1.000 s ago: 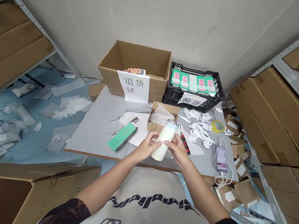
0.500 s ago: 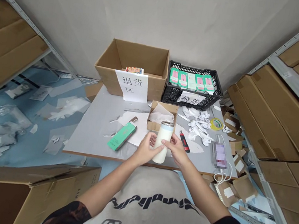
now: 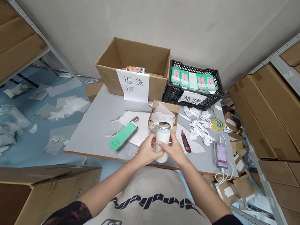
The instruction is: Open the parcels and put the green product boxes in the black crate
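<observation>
A white cylindrical bottle with a metal rim stands nearly upright above the near edge of the grey table. My left hand wraps its left side and my right hand wraps its right side, both closed on it. Just behind the bottle sits a small open cardboard box with white paper inside. A green flat box lies to the left of my hands. A red and black utility knife lies to the right.
At the back stand a large open carton with a paper sign and a black crate of green boxes. Crumpled white papers, a yellow tape roll and a phone lie right. Cartons fill the shelves on both sides.
The bottle has swung from tilted to nearly upright and come slightly lower and closer between my hands. Both hands have kept their hold.
</observation>
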Available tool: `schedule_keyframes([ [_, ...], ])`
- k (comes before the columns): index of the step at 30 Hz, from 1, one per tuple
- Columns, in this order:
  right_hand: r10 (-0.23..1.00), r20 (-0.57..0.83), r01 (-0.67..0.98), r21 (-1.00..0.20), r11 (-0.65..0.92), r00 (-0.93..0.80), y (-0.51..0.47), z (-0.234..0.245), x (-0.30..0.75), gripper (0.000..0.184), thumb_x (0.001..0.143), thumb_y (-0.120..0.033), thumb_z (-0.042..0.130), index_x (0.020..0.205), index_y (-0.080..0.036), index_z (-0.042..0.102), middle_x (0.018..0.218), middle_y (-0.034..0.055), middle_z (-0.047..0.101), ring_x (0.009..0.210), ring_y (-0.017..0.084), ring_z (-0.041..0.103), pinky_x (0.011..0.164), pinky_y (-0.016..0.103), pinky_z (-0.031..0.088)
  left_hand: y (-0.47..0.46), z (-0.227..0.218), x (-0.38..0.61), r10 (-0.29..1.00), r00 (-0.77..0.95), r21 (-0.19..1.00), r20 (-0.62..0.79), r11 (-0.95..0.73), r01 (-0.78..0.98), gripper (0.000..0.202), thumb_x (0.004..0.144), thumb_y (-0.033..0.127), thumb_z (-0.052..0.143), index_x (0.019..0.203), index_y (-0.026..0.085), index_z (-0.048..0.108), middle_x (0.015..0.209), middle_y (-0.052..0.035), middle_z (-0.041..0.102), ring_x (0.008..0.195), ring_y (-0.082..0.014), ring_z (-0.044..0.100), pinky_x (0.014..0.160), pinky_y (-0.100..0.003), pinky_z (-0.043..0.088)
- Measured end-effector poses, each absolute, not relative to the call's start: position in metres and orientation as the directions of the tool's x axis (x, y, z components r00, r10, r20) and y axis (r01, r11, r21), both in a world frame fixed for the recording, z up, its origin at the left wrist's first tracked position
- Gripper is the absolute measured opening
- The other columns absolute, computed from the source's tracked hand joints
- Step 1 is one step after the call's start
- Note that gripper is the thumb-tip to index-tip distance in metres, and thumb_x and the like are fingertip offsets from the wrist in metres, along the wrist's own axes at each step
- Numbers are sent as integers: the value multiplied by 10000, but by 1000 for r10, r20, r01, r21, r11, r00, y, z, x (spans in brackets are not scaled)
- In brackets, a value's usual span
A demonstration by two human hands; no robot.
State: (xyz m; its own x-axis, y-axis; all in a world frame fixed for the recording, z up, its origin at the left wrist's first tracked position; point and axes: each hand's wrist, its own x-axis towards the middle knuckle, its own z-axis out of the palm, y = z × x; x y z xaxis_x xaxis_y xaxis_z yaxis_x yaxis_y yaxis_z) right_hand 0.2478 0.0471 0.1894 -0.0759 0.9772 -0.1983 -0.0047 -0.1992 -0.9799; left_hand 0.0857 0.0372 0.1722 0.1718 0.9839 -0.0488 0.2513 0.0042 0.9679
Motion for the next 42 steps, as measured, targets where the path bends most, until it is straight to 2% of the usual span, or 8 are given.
schedule_keyframes([
  [8,909,-410,-408,-819,-403,-75,45,181,243,413,673,-313,717,1075,-265,633,1051,24,714,1028,275,630,825,393,524,39,174,74,980,196,981,29,-66,182,285,797,341,689,1033,223,583,1090,-59,596,1011,-193,596,886,-338,507],
  [13,907,-416,-377,-831,-409,-68,45,170,237,445,668,-360,776,1073,-240,640,1079,41,716,1049,272,633,889,405,508,35,164,77,980,199,991,19,-45,130,294,799,307,696,1067,226,604,1232,-76,598,1117,-213,596,937,-366,511],
  [21,944,-324,-215,-928,-305,62,54,166,236,575,591,-341,873,1093,-253,608,1104,50,714,1075,268,636,969,440,487,67,146,36,948,318,950,0,-100,296,324,875,371,616,1173,248,595,1147,-62,654,1054,-211,626,918,-362,511],
  [24,948,-300,-193,-941,-276,106,58,168,241,585,606,-341,868,1120,-259,600,1121,50,706,1086,267,631,986,449,480,94,124,2,979,192,787,-73,-62,614,301,882,353,584,1160,243,618,1159,-87,639,1092,-255,602,950,-396,477],
  [27,953,-271,-186,-952,-244,135,61,169,245,591,607,-325,867,1133,-270,603,1118,39,701,1065,260,632,983,441,480,115,99,-22,985,14,477,-170,70,876,505,821,321,647,1313,257,548,1337,-153,528,1194,-339,534,1005,-467,410],
  [32,961,-261,-163,-956,-244,90,62,173,251,658,577,-290,879,1173,-280,598,1109,38,690,1031,256,634,937,419,499,130,78,-31,924,-130,215,-359,218,952,979,748,405,713,1547,221,178,1326,-222,526,1153,-405,548,929,-481,424],
  [36,973,-212,-150,-969,-198,89,60,180,258,677,545,-280,892,1155,-268,599,1118,49,686,1030,267,629,922,419,510,125,94,-39,937,-103,349,-335,225,910,1022,761,452,689,1561,196,107,1299,-214,556,1133,-402,576,893,-466,459],
  [42,954,-185,-258,-958,-122,236,70,199,266,596,634,-316,854,1168,-246,599,1111,57,700,1042,273,637,954,445,493,100,139,-54,994,112,715,-4,-76,695,1048,758,411,716,1568,297,61,1447,-113,433,1307,-294,465,1026,-386,443],
])
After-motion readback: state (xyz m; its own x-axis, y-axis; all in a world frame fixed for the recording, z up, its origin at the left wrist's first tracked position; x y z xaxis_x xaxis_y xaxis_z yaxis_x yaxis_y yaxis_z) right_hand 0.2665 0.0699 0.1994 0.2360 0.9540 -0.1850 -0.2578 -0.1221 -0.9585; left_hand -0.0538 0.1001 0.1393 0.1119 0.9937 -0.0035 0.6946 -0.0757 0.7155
